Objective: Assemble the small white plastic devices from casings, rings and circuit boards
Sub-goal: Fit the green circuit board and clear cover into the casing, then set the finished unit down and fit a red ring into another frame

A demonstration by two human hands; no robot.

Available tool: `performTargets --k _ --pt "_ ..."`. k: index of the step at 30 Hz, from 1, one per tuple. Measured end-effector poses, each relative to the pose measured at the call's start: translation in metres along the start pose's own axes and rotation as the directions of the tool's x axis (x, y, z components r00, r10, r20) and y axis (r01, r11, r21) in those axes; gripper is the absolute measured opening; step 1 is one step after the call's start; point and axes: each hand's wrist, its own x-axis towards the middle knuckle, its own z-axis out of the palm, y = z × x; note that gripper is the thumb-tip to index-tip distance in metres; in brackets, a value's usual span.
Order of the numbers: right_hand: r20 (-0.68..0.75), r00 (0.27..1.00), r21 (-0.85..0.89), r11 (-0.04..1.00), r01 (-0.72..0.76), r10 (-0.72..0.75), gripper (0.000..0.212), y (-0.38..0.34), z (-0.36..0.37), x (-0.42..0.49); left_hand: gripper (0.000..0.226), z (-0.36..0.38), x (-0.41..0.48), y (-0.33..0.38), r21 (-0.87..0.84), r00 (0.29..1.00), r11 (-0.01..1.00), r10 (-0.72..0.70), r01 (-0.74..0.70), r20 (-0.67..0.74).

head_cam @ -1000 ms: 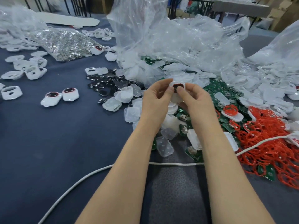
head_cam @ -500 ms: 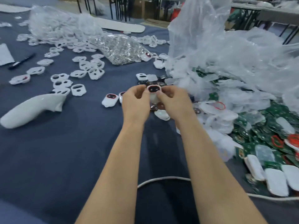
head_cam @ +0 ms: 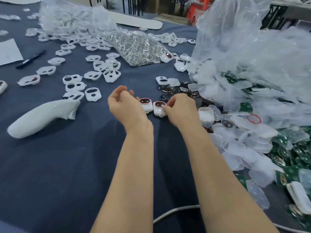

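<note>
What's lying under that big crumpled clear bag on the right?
Green circuit boards and translucent white casings show beneath the edge of the clear bag. The crumpled film hides whatever lies deeper in the heap.

Two white devices sit side by side on the table, dark red-rimmed windows facing up. The right device is caught at its edge in the grip of the right hand, and the left device lies free just beside it. White front casings with cut-out holes lie scattered off to the left. Green circuit boards heap up on the right, one red ring resting on translucent covers.
</note>
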Motion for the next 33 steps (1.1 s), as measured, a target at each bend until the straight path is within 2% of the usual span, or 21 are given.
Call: performTargets --k 2,6,8,12,16,20,23,25,28,30,33 --pt "-0.026 1.0 0.056 0.998 0.018 -0.017 0.014 0.002 -0.004 0.002 0.024 0.002 -0.002 -0.001 -0.017 1.0 1.0 -0.01 0.01 0.009" --pt "-0.173 0.984 0.269 0.963 0.011 0.037 0.026 0.014 -0.032 0.005 0.018 0.006 -0.008 -0.003 -0.036 0.998 0.999 -0.034 0.035 0.047" --pt "-0.23 0.972 0.277 0.961 0.012 0.054 0.027 0.025 -0.051 0.002 0.017 0.01 -0.015 -0.006 -0.022 0.995 0.998 -0.05 0.052 0.087" --pt "-0.258 0.961 0.231 0.972 -0.035 0.096 0.02 0.057 -0.088 -0.013 0.015 0.028 -0.046 -0.019 0.017 0.968 0.993 -0.114 0.113 0.225" --pt "-0.309 0.933 0.222 0.968 -0.117 0.184 0.021 0.099 -0.121 -0.038 0.022 0.043 -0.095 -0.044 0.104 0.9 0.98 -0.197 0.169 0.39" --pt "-0.321 0.924 0.092 0.978 -0.187 0.207 0.023 0.139 -0.146 -0.07 0.014 0.044 -0.14 -0.067 0.198 0.749 0.928 -0.372 0.316 0.548" --pt "-0.29 0.94 -0.017 0.981 -0.195 0.182 0.027 0.159 -0.155 -0.088 0.011 0.041 -0.156 -0.082 0.247 0.65 0.868 -0.489 0.431 0.582" --pt "-0.194 0.97 -0.068 0.984 -0.165 0.149 0.025 0.166 -0.153 -0.094 0.012 0.037 -0.159 -0.09 0.276 0.646 0.855 -0.515 0.44 0.564" --pt "-0.075 0.989 -0.231 0.962 -0.144 0.13 0.063 0.174 -0.139 -0.09 0.013 0.035 -0.154 -0.095 0.297 0.634 0.859 -0.508 0.416 0.583" --pt "-0.114 0.987 -0.288 0.947 -0.145 0.116 0.065 0.178 -0.132 -0.086 0.01 0.037 -0.148 -0.094 0.294 0.62 0.872 -0.487 0.393 0.616" --pt "-0.261 0.959 -0.169 0.973 -0.157 0.109 0.049 0.183 -0.127 -0.082 0.008 0.038 -0.141 -0.097 0.277 0.668 0.887 -0.46 0.368 0.585"
